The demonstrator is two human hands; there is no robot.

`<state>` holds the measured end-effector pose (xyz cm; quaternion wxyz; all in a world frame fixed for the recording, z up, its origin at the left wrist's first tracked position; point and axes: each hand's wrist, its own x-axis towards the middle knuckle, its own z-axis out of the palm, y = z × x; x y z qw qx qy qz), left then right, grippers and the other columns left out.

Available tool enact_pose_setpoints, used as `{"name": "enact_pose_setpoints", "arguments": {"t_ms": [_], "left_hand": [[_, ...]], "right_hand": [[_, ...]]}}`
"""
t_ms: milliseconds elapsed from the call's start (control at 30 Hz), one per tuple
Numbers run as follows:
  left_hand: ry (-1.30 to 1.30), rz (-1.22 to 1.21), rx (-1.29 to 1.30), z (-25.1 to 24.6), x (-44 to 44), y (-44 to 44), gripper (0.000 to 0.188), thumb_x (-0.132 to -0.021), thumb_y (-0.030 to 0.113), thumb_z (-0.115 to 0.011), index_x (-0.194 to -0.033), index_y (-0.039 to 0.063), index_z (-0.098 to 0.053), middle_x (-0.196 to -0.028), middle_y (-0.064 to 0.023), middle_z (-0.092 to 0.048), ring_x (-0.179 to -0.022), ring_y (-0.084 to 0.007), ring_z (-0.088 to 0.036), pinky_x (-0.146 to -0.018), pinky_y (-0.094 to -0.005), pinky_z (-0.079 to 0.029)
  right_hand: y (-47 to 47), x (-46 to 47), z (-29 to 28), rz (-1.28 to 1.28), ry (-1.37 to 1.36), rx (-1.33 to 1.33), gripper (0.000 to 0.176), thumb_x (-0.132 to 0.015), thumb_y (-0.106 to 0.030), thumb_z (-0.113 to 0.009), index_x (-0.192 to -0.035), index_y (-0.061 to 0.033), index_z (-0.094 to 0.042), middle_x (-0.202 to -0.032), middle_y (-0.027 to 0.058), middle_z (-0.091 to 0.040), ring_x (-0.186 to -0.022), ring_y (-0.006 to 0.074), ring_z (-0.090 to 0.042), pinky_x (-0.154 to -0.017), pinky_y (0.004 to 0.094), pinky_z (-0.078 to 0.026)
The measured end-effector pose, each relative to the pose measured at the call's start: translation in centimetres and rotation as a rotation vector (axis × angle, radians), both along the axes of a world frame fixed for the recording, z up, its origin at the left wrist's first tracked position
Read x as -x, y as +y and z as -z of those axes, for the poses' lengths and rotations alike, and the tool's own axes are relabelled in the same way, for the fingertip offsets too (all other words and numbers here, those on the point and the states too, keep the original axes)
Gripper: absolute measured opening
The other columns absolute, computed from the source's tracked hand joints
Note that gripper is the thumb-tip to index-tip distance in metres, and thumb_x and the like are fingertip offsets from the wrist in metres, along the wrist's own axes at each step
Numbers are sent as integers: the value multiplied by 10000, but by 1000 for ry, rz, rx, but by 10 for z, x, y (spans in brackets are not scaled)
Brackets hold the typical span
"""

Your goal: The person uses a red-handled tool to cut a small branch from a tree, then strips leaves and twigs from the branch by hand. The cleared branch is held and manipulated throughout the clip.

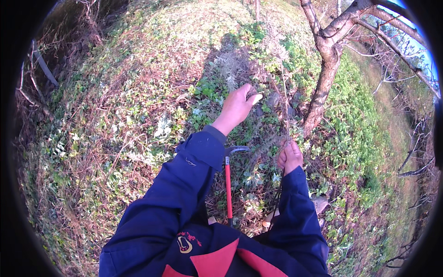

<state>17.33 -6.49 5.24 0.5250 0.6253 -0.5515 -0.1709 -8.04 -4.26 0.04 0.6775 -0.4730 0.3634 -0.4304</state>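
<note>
My left hand (238, 106) is raised in front of me, its thumb and fingers closed on a thin dry plant sprig. Lower and to the right, my right hand (290, 155) grips the stem of a tall dry weed (285, 100), whose feathery top rises past my left hand. Dark thin stems hang below my right fist. Between my forearms a sickle (228, 187) lies on the weeds; it has a red handle with a metal collar and a curved blade pointing right.
A forked tree trunk (322, 83) stands close to the right of my right hand, its branches reaching over the upper right. Low green weeds and dry stalks cover the ground. A pale stone (320, 203) lies by my right sleeve. Bare branches (33, 98) stand at the far left.
</note>
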Motion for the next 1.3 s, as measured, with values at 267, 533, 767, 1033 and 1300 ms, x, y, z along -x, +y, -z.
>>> {"name": "enact_pose_setpoints", "arguments": {"t_ms": [267,533,767,1033,1300], "left_hand": [[655,-204,187,-3,-57,-18,211,-967,208,-534,-1062,52,-638,-750,35,-583,-533,-12,-383,-484,-186,-324],[770,-268,287,-4,-72,-16,337,-977,305,-518,-1130,26,-626,-950,-50,-678,-507,-44,-430,-447,-202,-338],[1046,-269,89,-3,-86,-12,356,-988,335,-488,-1139,16,-540,-846,-100,-655,-491,-114,-480,-385,-241,-319],[1333,-16,201,-15,-80,-2,626,-950,573,-435,-1324,72,-450,-850,-98,-578,-497,-142,-434,-396,-255,-247],[1239,93,-8,-16,-87,8,573,-926,626,-428,-1281,176,-441,-859,-72,-603,-461,-124,-392,-369,-240,-232]], "right_hand": [[-8,5,-6,-64,31,157,190,-1013,-236,-470,-1023,-69,-561,-529,-56,-330,-417,38,-279,-391,215,-214],[-11,-3,-20,-4,354,489,188,-980,-224,-536,-1003,-50,-604,-582,-47,-427,-475,33,-374,-441,194,-296],[-11,21,-24,119,800,901,166,-940,-177,-595,-1043,-64,-661,-678,29,-575,-603,74,-534,-567,243,-442],[-6,32,-18,215,797,1071,196,-947,-155,-556,-1072,-45,-658,-728,52,-622,-592,104,-576,-575,245,-473],[-1,63,-20,197,905,1062,161,-904,-121,-614,-1043,-54,-658,-707,105,-647,-611,169,-638,-591,284,-503]]}}
